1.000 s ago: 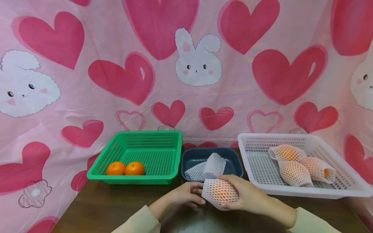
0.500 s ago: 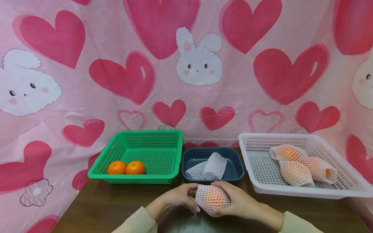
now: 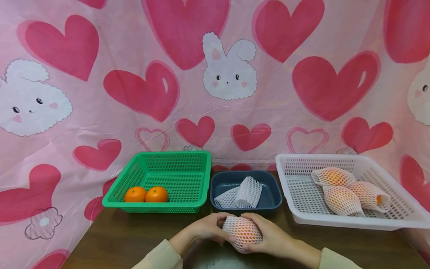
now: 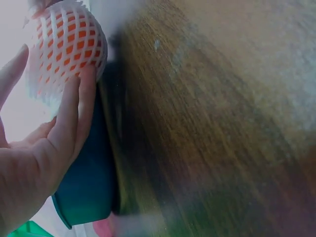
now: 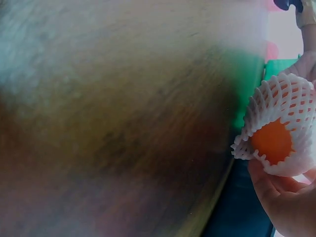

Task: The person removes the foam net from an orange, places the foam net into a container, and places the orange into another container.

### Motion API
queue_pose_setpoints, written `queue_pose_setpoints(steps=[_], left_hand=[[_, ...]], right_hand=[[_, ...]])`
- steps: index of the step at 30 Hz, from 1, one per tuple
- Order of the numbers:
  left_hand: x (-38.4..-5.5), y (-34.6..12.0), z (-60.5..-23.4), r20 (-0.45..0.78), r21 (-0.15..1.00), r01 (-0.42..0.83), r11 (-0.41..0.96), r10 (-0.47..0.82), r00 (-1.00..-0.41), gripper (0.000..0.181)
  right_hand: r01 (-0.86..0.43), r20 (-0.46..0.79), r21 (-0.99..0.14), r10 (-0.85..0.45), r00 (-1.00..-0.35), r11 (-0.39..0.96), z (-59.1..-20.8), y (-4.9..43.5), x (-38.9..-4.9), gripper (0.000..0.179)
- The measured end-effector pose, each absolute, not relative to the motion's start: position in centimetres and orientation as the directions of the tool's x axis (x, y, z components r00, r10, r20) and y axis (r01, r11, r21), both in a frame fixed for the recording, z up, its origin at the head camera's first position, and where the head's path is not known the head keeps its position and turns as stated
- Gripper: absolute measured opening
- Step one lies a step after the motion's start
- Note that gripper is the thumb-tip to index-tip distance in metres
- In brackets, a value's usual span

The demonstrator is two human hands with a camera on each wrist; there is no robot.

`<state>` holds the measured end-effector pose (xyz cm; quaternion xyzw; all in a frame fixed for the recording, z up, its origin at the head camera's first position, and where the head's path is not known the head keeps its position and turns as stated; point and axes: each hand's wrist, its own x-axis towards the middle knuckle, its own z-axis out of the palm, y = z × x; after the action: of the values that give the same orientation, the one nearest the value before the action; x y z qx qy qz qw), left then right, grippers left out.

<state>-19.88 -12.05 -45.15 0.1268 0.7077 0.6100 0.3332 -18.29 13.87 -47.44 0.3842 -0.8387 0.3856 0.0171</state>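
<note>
An orange in a white foam net [image 3: 246,232] is between both hands above the table's near part. My right hand [image 3: 273,237] grips its right side, thumb below and fingers above. The left hand [image 3: 209,228] holds the left end of the net between thumb and fingers; in the left wrist view two fingertips [image 4: 88,74] lie on the mesh. Bare orange peel [image 5: 272,142] shows through the net's open end in the right wrist view. Just behind, a dark blue tray [image 3: 220,177] holds white foam nets [image 3: 248,192].
On the left stands a green basket [image 3: 174,205] with two bare oranges [image 3: 156,194]. A white basket [image 3: 336,221] on the right holds three netted oranges [image 3: 342,200]. The wooden table [image 3: 111,239] ends at a pink heart-patterned cloth [image 3: 228,112].
Both hands have moved slightly left and nearer with the netted orange. My left hand's thumb and fingers have closed in on the net's left end.
</note>
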Motion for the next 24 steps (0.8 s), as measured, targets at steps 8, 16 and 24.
queue_pose_setpoints(steps=[8,16,24], left_hand=[[-19.6,-11.5,-45.9,-0.245,0.966,-0.169,0.194,0.495,-0.833,0.043],[-19.7,-11.1,-46.1,-0.201,0.975,-0.132,0.178,0.462,-0.864,0.037],[-19.5,-11.0,-46.1,-0.157,0.983,-0.089,0.158,0.500,-0.852,0.042]], right_hand=[[-0.616,0.282,-0.641,-0.605,-0.745,0.459,-47.5,14.1,-18.4,0.080],[-0.599,0.243,-0.639,-0.612,-0.753,0.483,-46.9,14.4,-18.8,0.081],[-0.639,0.256,-0.577,-0.630,-0.733,0.509,-46.1,14.2,-19.1,0.064]])
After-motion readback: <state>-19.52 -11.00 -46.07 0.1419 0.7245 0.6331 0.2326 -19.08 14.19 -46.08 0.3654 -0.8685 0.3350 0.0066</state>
